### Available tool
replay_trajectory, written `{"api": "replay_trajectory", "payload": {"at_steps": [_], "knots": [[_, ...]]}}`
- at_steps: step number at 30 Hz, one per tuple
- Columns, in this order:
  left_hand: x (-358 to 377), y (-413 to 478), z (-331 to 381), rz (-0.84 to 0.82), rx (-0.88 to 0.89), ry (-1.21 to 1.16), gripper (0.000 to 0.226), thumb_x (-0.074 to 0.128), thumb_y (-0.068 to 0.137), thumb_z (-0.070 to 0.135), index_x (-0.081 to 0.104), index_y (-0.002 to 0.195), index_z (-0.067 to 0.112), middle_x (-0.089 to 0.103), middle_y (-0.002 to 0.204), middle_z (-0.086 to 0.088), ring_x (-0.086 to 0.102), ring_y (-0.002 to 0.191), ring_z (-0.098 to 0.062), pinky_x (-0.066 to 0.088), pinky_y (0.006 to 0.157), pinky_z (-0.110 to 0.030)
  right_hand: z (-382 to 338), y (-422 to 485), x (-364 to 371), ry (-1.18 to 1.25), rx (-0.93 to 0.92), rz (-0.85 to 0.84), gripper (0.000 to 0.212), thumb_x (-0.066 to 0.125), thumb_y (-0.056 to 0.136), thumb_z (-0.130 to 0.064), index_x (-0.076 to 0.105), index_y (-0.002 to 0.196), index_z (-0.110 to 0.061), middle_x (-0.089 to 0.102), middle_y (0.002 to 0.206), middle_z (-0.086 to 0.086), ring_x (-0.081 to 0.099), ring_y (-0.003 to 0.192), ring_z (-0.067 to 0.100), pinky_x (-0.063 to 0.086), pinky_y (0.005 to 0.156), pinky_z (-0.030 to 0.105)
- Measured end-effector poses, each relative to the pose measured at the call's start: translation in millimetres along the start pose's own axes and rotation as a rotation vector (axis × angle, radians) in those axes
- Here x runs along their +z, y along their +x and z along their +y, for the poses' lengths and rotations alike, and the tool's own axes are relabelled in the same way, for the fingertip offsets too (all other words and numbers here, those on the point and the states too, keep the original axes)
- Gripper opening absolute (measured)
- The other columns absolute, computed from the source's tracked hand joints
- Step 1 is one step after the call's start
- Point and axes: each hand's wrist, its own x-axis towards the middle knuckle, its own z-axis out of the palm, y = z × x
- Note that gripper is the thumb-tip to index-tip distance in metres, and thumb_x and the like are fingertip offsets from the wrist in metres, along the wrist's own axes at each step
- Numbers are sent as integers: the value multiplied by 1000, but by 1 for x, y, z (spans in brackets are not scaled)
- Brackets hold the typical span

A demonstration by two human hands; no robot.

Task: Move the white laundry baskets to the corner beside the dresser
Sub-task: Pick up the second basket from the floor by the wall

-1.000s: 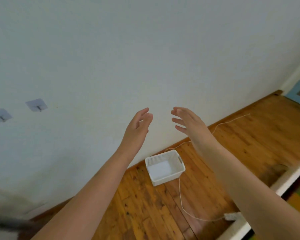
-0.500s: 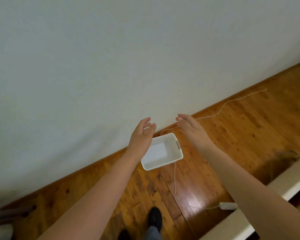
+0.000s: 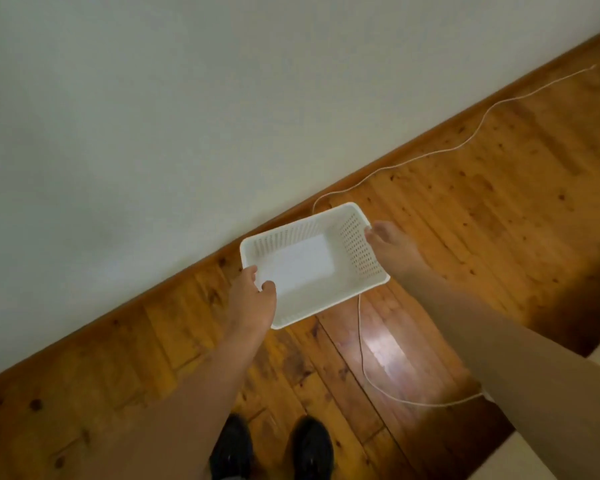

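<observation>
I see one white rectangular plastic laundry basket [image 3: 302, 268] with perforated sides and a solid bottom, open side up and empty, sitting skewed on the wooden floor just beside the wall's baseboard.

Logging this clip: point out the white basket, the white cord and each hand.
white basket [image 3: 302, 265]: head view, on its bare floor.
white cord [image 3: 361, 341]: head view, stretch below the basket.
left hand [image 3: 252, 299]: head view, its back.
right hand [image 3: 394, 247]: head view, its back.
</observation>
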Motion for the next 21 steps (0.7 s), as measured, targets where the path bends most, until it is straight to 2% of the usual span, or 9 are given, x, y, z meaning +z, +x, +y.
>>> {"api": "replay_trajectory", "payload": {"at_steps": [3,6,7,8,10,12,14,17,21], "knots": [[46,51,-45,72,-41,44,51,60,94,29,44,142,25,56,138,-3,59,119,-32,54,89,-47,56,62,40,-85,49,23,53,47,97,-39,43,147,-22,55,142,4,58,114,24,41,82,30],[82,91,-73,151,-32,62,52,64,90,22,46,139,23,58,134,-4,62,115,-31,58,85,-49,103,112,72,-219,46,63,59,49,95,-38,37,150,-20,56,139,9,60,101,27,47,69,27],[92,102,-81,178,-32,86,52,65,88,23,46,137,22,57,133,-5,61,114,-31,58,84,-47,116,125,80,-259,51,77,61,51,95,-37,35,151,-20,54,140,11,60,102,27,51,70,31],[103,116,-91,207,-38,123,54,65,87,24,44,137,21,55,133,-6,59,116,-30,57,85,-46,132,141,91,-306,57,101,63,52,94,-37,34,151,-19,51,142,13,60,109,30,55,78,39],[111,131,-99,234,-82,166,59,63,88,27,37,141,19,49,137,-8,54,122,-30,52,89,-44,148,159,98,-371,90,136,66,54,91,-36,32,150,-16,50,140,14,57,119,35,56,88,50],[117,142,-106,222,-112,144,60,61,89,26,34,142,18,47,140,-10,52,123,-31,50,81,-37,159,174,102,-343,122,168,66,54,90,-33,30,150,-15,54,125,10,60,106,32,58,69,43],[121,148,-112,175,-116,58,57,60,90,22,35,141,19,51,138,-9,57,119,-31,52,72,-33,165,185,104,-296,162,160,63,54,92,-31,30,149,-15,53,108,7,59,87,26,44,48,28],[124,151,-113,127,-142,-56,58,58,91,19,35,144,20,55,137,-10,62,113,-33,60,78,-44,163,191,104,-259,211,143,54,51,93,-31,38,142,-12,57,101,9,57,74,23,37,46,26],[115,142,-101,139,-264,-195,57,57,90,21,38,143,15,55,138,-12,61,114,-35,58,82,-47,149,179,98,-211,236,132,44,50,91,-31,48,132,-14,63,103,10,57,68,20,39,49,27]]}}
